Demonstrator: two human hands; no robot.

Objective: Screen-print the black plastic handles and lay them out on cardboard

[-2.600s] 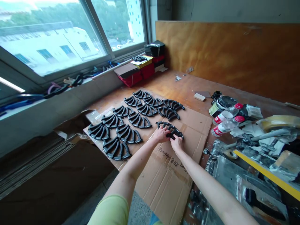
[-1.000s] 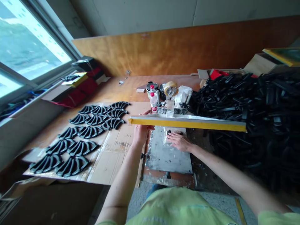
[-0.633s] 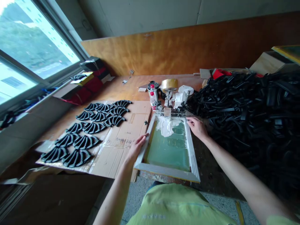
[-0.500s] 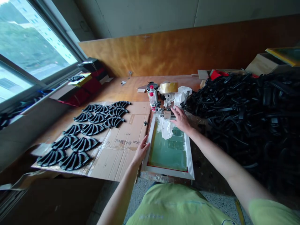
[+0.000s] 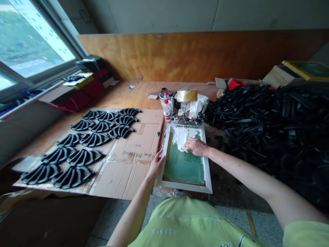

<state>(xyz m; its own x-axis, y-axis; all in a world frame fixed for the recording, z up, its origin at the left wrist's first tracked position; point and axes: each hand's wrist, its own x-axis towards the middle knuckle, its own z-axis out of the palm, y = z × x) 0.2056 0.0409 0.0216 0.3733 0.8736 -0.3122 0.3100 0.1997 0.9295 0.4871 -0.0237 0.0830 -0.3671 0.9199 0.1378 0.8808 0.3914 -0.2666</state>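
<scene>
Head view: a screen-printing frame lies flat at centre, its green mesh smeared with white paste near the far rail. Right hand, fingers pressed together, lies flat on the mesh beside the paste; left hand, fingers slightly spread, rests against the frame's left rail. Black moulded parts lie in rows on cardboard left of the frame; a heap of black parts lies right of it.

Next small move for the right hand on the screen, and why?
Probably ease the white paste sideways along the far end of the screen with the right hand: it lies bunched toward the left there, the green mesh nearer the person looks mostly bare, and the left hand already rests on the frame.
</scene>
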